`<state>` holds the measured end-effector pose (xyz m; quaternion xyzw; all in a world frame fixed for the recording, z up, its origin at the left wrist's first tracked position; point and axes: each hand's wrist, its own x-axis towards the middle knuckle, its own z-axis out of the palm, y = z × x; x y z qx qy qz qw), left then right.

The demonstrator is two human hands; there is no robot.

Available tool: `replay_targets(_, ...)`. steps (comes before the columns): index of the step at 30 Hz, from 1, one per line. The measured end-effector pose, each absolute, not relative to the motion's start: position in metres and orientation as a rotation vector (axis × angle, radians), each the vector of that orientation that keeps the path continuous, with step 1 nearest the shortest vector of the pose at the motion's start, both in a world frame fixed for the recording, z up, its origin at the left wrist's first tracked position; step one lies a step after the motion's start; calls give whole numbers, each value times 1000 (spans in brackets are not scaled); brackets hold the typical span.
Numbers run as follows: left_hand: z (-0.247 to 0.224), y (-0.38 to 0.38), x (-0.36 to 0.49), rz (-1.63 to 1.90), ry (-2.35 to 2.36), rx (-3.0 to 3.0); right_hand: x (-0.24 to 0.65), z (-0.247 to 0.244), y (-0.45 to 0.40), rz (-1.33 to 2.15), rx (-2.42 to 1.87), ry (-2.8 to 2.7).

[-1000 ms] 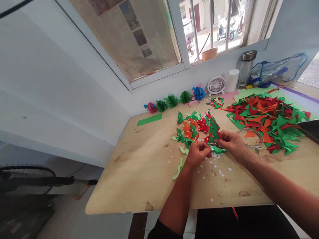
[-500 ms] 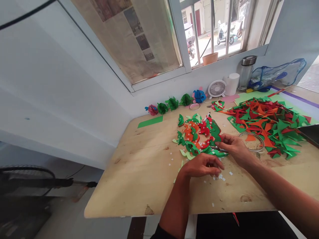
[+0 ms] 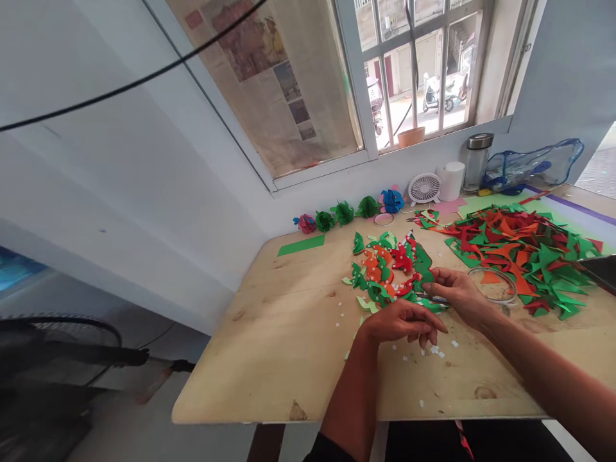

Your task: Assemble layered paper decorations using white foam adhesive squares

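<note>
Right hand (image 3: 455, 292) here, finger and thumb pinched on the green scalloped paper piece (image 3: 422, 260), upright over the counter (image 3: 269, 346)! Left hand (image 3: 407, 323) hovers, fingers loosely curled near the white squares (image 3: 437, 350); can't tell whether they grip one. Print on the window sheet (image 3: 322, 96) is too small to read. Scraps (image 3: 513, 231) crowd the right, a ring (image 3: 503, 302) beside them, partly over an orange scrap.

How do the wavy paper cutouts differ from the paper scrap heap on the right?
The paper scrap heap spreads wider than the wavy paper cutouts. Many cutouts are flecked with white; no flecks show on the heap. The cutouts have scalloped edges; the heap is mostly pointed scraps. Both mix red, orange and green.
</note>
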<state>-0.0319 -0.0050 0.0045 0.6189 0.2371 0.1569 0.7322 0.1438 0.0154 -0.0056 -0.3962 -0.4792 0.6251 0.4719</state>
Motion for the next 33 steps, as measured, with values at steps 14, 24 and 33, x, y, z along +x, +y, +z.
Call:
replay_targets(14,0,7,-27,1261,939,1082,142,-8,14,1613,-976,-1345)
replay_targets(24,-7,4,-17,1318,1021,1000,133,7,7,1616,-1063,-1469)
replay_targets(33,-9,-2,-8,1348,1145,1172,134,3,8,1521,-1106,-1467)
